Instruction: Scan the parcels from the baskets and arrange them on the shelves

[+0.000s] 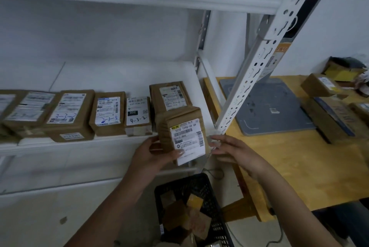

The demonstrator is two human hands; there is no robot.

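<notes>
While the parcel (182,135) hangs at the shelf's (79,144) near right end, your left fingers (178,154) curled round it and right fingers (218,139) straight against its edge, slide it label-up beside the end box (169,97), clearing the post (239,97).

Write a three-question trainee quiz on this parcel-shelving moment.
1. True or false: the black basket is empty.
2. On the held parcel, the left hand has its thumb on: A the shipping label; B bare cardboard; C nothing.
3. Fill in: the shelved parcel with the black 032 tag is hand-marked ___.
Key: 1 false; 2 A; 3 4-3-2.
</notes>
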